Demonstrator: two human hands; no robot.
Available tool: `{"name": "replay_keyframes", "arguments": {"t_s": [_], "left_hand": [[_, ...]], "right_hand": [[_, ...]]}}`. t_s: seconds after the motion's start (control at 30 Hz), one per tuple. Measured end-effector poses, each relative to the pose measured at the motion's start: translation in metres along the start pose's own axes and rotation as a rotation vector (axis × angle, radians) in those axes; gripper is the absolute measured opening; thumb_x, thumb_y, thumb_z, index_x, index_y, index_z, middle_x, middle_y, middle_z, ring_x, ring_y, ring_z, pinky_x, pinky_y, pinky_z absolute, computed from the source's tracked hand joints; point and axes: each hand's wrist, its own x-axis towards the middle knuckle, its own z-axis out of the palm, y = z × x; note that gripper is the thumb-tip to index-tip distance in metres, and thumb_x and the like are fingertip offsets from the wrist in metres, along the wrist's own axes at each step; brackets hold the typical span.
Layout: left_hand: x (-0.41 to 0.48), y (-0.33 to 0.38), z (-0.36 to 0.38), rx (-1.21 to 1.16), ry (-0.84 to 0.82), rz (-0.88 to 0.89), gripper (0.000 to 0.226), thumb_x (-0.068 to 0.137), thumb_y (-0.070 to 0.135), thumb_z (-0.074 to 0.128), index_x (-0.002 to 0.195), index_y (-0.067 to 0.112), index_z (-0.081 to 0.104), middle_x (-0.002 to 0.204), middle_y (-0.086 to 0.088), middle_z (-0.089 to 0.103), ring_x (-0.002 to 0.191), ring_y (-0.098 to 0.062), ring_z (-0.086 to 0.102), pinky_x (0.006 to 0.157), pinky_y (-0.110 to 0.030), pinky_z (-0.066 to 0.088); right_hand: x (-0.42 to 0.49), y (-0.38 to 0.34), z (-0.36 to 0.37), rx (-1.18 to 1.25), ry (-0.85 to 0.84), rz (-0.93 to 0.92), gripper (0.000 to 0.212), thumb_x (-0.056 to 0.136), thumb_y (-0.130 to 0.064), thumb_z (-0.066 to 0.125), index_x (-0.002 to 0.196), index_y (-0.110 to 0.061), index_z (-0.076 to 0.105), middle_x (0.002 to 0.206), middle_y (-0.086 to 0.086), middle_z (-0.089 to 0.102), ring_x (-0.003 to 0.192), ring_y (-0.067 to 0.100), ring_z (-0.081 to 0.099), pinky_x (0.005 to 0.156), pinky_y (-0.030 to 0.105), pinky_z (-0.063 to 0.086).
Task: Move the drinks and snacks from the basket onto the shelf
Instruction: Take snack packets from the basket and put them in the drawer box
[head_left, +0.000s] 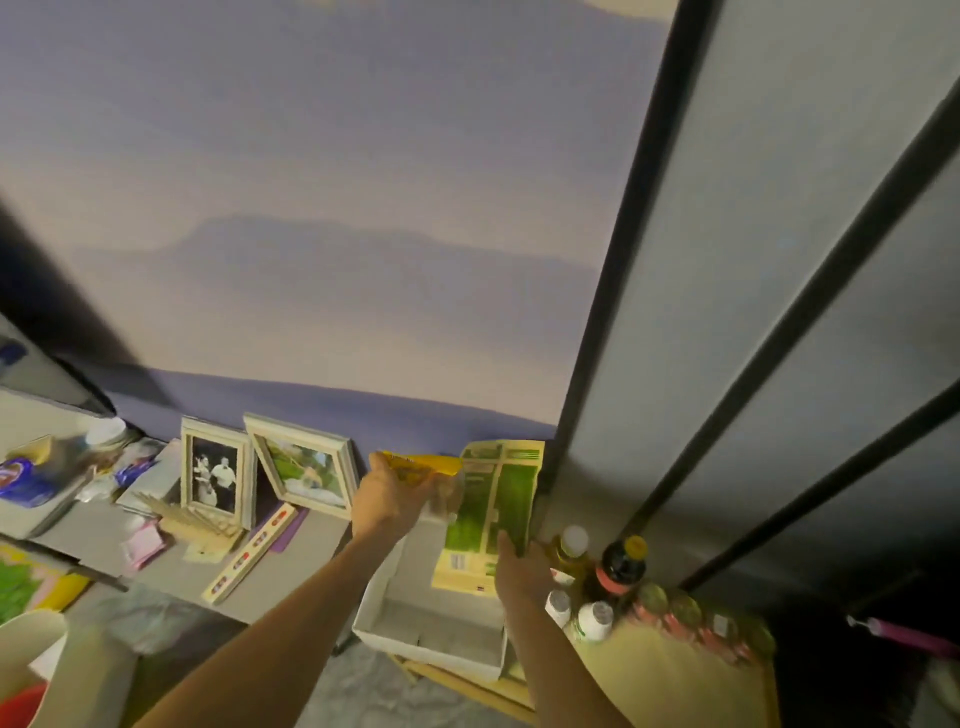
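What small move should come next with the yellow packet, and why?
Probably lower the yellow packet onto the grey shelf left of the green box: the left hand holds it raised there, while the right hand grips the box.

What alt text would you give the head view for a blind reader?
A person's left hand holds a yellow packet and the right hand grips a green box, both by a white tray. Bottles stand to the right, photo frames to the left.
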Motion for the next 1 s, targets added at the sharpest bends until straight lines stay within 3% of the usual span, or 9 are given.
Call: {"name": "replay_keyframes", "arguments": {"t_s": [0.1,0.2,0.27,0.43,0.6,0.67,0.77,0.9,1.0], "left_hand": [[0.015,-0.016,0.031,-0.004,-0.043,-0.023,0.072,0.071,0.066,0.074,0.115,0.017,0.045,0.110,-0.012,0.072,0.100,-0.039,0.071,0.088,-0.050,0.059],[0.026,-0.028,0.058,-0.030,-0.079,-0.042,0.068,0.072,0.063,0.074,0.112,0.020,0.041,0.107,-0.010,0.069,0.097,-0.039,0.069,0.086,-0.052,0.059],[0.033,-0.033,0.072,-0.045,-0.097,-0.065,0.062,0.076,0.059,0.075,0.111,0.022,0.040,0.109,-0.010,0.068,0.098,-0.039,0.069,0.085,-0.051,0.058],[0.042,-0.042,0.098,-0.069,-0.147,-0.100,0.057,0.081,0.048,0.079,0.113,0.023,0.039,0.122,-0.009,0.062,0.102,-0.038,0.063,0.079,-0.042,0.046],[0.061,-0.067,0.126,-0.091,-0.122,-0.036,0.065,0.086,0.069,0.070,0.126,0.022,0.048,0.118,-0.001,0.063,0.094,-0.030,0.067,0.077,-0.042,0.055],[0.061,-0.065,0.130,-0.083,-0.136,-0.021,0.066,0.094,0.065,0.063,0.140,0.026,0.039,0.130,0.001,0.058,0.096,-0.027,0.065,0.085,-0.042,0.056],[0.059,-0.062,0.130,-0.057,-0.114,0.017,0.070,0.087,0.064,0.066,0.140,0.029,0.035,0.134,-0.005,0.059,0.101,-0.033,0.068,0.086,-0.052,0.060],[0.055,-0.057,0.120,-0.048,-0.076,0.076,0.085,0.079,0.062,0.081,0.143,0.030,0.037,0.124,0.003,0.057,0.098,-0.021,0.062,0.078,-0.041,0.055],[0.046,-0.044,0.101,-0.014,-0.072,0.127,0.084,0.088,0.061,0.074,0.152,0.033,0.028,0.133,0.002,0.050,0.102,-0.023,0.061,0.079,-0.044,0.054]], "right_hand": [[0.012,0.024,0.027,-0.003,-0.020,0.053,0.050,0.098,-0.067,0.054,0.117,-0.021,0.058,0.109,0.003,0.073,0.097,0.029,0.071,0.081,0.040,0.057],[0.011,0.026,0.041,-0.039,0.007,0.090,0.023,0.109,-0.041,0.055,0.106,-0.019,0.053,0.103,0.005,0.069,0.095,0.030,0.071,0.076,0.039,0.055],[0.014,0.019,0.052,-0.108,-0.003,0.114,0.023,0.113,-0.032,0.049,0.114,-0.010,0.056,0.110,0.010,0.068,0.106,0.033,0.070,0.074,0.034,0.046],[0.022,0.037,0.094,-0.167,-0.051,0.204,0.021,0.111,-0.017,0.043,0.126,-0.004,0.048,0.127,0.019,0.069,0.116,0.041,0.067,0.084,0.041,0.050],[0.037,0.065,0.103,-0.206,-0.056,0.248,0.036,0.113,-0.027,0.041,0.138,0.000,0.042,0.128,0.020,0.068,0.114,0.038,0.068,0.081,0.039,0.052],[0.051,0.081,0.117,-0.280,-0.041,0.245,0.048,0.111,-0.034,0.040,0.140,0.002,0.033,0.131,0.021,0.065,0.115,0.037,0.068,0.089,0.045,0.058],[0.066,0.104,0.133,-0.375,-0.026,0.218,0.061,0.101,-0.037,0.050,0.145,0.001,0.033,0.137,0.021,0.062,0.118,0.037,0.067,0.091,0.047,0.061],[0.041,0.070,0.109,-0.443,0.062,0.062,0.095,0.087,-0.026,0.079,0.160,-0.002,0.024,0.149,0.022,0.053,0.131,0.039,0.060,0.104,0.046,0.056],[0.028,0.039,0.089,-0.540,0.036,-0.100,0.100,0.088,-0.034,0.076,0.164,-0.005,0.018,0.161,0.018,0.040,0.141,0.035,0.052,0.113,0.045,0.050]]}}
